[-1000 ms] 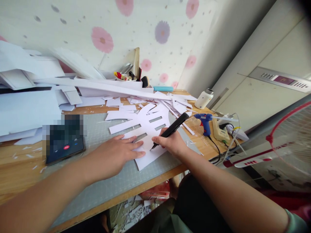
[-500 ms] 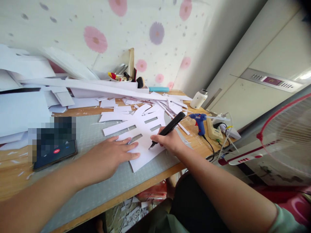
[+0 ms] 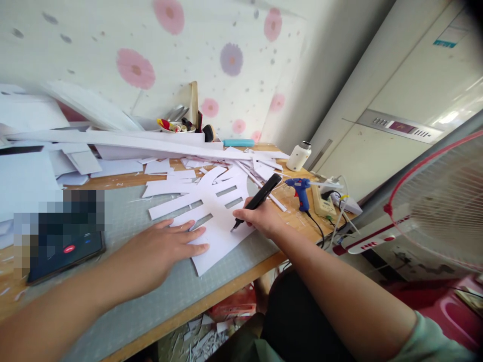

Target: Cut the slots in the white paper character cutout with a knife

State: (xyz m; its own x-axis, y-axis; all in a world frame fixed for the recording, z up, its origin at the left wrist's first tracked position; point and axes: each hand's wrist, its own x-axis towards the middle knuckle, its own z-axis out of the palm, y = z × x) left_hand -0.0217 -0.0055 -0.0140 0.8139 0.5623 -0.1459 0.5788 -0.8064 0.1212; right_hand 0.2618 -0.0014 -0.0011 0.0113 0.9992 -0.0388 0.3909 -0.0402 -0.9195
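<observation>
In the middle of the frame, on a grey gridded cutting mat, lies a flat white sheet of stiff board, cut with several narrow rectangular slots and ending in curved, strip-like arms at its far side. The person's left hand rests on its left part, palm down and fingers spread. The right hand pinches a thick black pen-shaped tool between thumb and fingers, tilted, with its dark tip down at the sheet's surface; whether the tip bites into the board I cannot tell.

Just beyond the sheet, white offcuts lie scattered over the pale wooden table. At the left of the frame, a dark phone shows a red round button, its upper part blurred into squares. Right of centre sits a blue glue gun with a black cord, just beside a cream power strip crowded with plugs. A white spotted bottle with a dark lid stands behind them. A red-rimmed fan fills the right edge, and more white scraps litter the floor at the bottom.
</observation>
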